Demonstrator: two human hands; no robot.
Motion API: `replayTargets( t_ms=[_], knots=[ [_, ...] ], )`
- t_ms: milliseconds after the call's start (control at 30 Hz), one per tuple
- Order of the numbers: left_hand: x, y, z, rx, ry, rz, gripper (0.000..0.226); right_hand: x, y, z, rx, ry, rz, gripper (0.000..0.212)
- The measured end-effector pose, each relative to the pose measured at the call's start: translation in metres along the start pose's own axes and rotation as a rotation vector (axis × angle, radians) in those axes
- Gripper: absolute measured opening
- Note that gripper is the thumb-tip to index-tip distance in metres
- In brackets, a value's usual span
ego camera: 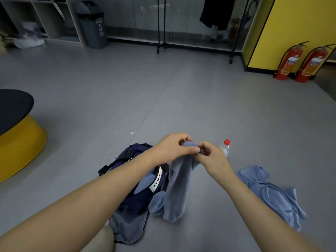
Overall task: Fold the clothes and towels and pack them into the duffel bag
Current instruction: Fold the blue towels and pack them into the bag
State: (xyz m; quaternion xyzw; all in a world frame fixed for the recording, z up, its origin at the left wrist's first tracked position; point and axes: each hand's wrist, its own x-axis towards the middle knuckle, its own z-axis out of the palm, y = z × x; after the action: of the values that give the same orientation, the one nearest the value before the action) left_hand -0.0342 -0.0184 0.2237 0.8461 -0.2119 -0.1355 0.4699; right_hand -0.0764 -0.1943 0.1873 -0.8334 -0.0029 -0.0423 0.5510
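Observation:
A grey-blue towel (177, 190) hangs down from both my hands to the floor. My left hand (174, 147) pinches its top edge, and my right hand (211, 154) grips the same edge right beside it. Under my left forearm lies the navy duffel bag (134, 199), open, with a white label and some blue cloth inside. A light blue shirt (271, 193) lies crumpled on the floor to the right.
A clear water bottle with a red cap (226, 147) stands just behind my right hand. A yellow round stool with a black top (20, 135) is at the left. Two red fire extinguishers (298, 64) stand at the far right; a clothes rack (196, 44) and grey bin (94, 26) stand further back.

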Motion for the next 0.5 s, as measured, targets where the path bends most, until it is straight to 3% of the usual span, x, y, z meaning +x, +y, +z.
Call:
replayTargets(
  t_ms=[100,200,333,500],
  knots=[
    [0.010,0.013,-0.011,0.022,-0.018,0.055,0.011,0.004,-0.005,0.000,-0.026,0.037,-0.023,0.006],
    [0.020,0.023,-0.024,0.072,-0.002,0.118,0.007,0.005,-0.011,-0.002,-0.111,0.007,-0.050,0.009],
    [0.032,0.030,-0.030,0.371,-0.112,0.172,0.007,0.005,-0.012,-0.012,-0.206,0.023,-0.112,0.020],
    [0.047,0.030,-0.048,0.706,-0.145,0.205,0.012,0.008,0.023,-0.036,-0.492,-0.196,0.033,0.036]
  ],
)
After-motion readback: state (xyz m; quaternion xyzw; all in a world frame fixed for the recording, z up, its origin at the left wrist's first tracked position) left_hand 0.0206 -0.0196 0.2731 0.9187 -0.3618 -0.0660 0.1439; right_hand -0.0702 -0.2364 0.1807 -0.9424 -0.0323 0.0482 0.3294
